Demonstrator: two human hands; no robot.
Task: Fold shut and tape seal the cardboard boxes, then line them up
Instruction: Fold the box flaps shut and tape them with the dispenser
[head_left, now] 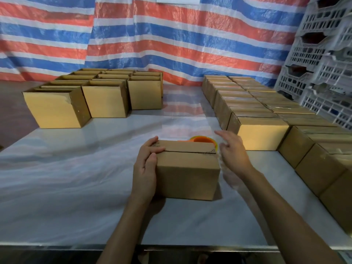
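Box (187,168), brown cardboard, rectangular, flaps folded shut: sits between both hands on white tabletop (76,187). Left hand (146,168) grips its left end, fingers curled over top. Right hand (233,151) hovers just beside right end, fingers spread, empty. Orange tape roll (203,139) behind box, just left of right fingertips.

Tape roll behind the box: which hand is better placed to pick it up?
The right hand, likely: it is free and beside the tape roll; the left hand holds the box.
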